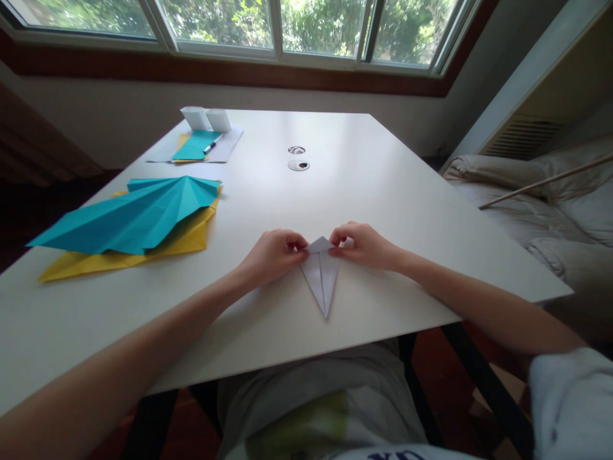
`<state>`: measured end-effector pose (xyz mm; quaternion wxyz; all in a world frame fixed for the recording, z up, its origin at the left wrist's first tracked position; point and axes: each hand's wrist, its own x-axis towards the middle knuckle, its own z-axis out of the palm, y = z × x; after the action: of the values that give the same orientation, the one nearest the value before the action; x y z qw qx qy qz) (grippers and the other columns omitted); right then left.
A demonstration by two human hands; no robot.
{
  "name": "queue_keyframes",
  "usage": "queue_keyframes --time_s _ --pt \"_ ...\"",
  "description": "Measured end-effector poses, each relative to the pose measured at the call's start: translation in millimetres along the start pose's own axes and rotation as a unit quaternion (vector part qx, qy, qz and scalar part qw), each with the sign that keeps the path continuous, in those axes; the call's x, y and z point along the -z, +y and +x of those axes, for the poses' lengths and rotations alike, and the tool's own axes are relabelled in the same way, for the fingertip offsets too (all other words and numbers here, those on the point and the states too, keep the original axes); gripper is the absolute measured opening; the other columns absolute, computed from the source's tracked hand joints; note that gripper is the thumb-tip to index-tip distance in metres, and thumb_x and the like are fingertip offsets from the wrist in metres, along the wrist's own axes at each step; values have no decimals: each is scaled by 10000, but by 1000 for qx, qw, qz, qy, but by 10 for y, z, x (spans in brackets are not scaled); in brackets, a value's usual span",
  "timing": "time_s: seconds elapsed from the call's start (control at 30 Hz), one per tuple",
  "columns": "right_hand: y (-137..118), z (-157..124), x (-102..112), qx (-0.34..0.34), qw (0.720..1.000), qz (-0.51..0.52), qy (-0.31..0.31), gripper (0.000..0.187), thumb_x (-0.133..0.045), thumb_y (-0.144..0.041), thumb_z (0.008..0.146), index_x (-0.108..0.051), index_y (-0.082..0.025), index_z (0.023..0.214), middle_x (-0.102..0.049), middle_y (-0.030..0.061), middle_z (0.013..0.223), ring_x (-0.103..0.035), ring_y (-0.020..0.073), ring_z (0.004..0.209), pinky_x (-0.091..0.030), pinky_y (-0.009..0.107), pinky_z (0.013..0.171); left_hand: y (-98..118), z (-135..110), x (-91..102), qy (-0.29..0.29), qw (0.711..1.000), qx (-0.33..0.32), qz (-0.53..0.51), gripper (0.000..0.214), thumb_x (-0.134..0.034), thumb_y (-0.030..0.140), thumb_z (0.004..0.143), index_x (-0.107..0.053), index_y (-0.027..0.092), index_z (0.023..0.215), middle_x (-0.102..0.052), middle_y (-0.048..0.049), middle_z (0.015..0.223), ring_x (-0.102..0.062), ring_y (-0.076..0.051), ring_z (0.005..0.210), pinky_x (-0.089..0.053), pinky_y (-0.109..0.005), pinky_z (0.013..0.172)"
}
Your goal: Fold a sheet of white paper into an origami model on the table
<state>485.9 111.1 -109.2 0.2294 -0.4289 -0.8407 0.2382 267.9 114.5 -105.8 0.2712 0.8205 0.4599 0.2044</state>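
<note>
A white sheet of paper folded into a kite shape (pixel 324 276) lies on the white table near its front edge, its long point toward me. A crease or seam runs down its middle, and its short top corner points away. My left hand (pixel 278 255) pinches the paper's left corner between thumb and fingers. On the other side, my right hand (pixel 360 245) pinches the right corner the same way. Both hands are closed and rest low over the table.
Left of my hands, a creased turquoise paper (pixel 138 214) lies over a yellow folded paper (pixel 191 235). Farther back are turquoise sheets (pixel 195 145), a pen (pixel 212 144) and white folded boxes (pixel 218 120). Two round cut-outs (pixel 298 165) lie mid-table. A cushioned seat (pixel 541 185) stands right.
</note>
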Motion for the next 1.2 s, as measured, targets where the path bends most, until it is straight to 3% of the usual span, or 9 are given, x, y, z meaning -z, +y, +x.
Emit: queue_keyframes --time_s 0.23,0.47,0.63,0.77,0.87,0.97,1.2 --pt "43 -74 13 142 984 -109 2 100 -531 -195 859 -629 -188 842 -626 33 810 -506 163 822 -353 280 755 -49 -17 33 -8 994 -103 39 167 -531 149 758 -694 175 780 -642 -30 773 -544 -160 756 -424 -264 707" --pt "36 -150 23 264 925 -271 26 201 -439 -205 921 -638 -181 913 -622 36 823 -474 172 858 -319 294 762 -67 -85 61 -26 949 -263 170 244 -456 110 868 -660 186 979 -599 -38 778 -489 -168 810 -402 -267 735" --pt "11 -197 42 296 893 -339 9 211 -430 -159 918 -609 -155 1029 -627 46 885 -471 179 883 -330 314 786 68 -206 39 -42 885 -282 367 223 -462 132 880 -602 116 1053 -599 -68 846 -499 -215 871 -390 -324 740" --pt "-29 -210 60 290 890 -353 5 225 -417 -166 925 -606 -154 1047 -631 47 913 -471 184 899 -337 323 792 159 -289 -26 -31 859 -271 434 243 -422 118 890 -576 65 1069 -593 -86 843 -518 -224 837 -407 -338 716" --pt "-23 -207 63 285 895 -344 -3 233 -415 -176 927 -597 -168 1072 -627 52 974 -470 184 924 -340 326 800 178 -322 -63 -14 861 -271 431 248 -421 99 882 -560 57 1083 -598 -107 916 -526 -233 870 -428 -342 731" --pt "6 -198 52 270 909 -316 -3 231 -423 -181 924 -598 -185 1074 -623 56 994 -475 180 934 -342 325 808 161 -321 -72 -14 882 -280 377 253 -428 96 881 -540 81 1107 -594 -111 1015 -527 -220 920 -447 -335 777" --pt "-18 -184 -3 153 968 -196 25 232 -546 -327 858 -610 -204 1044 -619 55 977 -503 199 935 -357 327 818 93 -281 -80 -4 933 -248 260 276 -418 135 896 -513 117 1154 -612 -93 995 -533 -203 926 -467 -344 809"
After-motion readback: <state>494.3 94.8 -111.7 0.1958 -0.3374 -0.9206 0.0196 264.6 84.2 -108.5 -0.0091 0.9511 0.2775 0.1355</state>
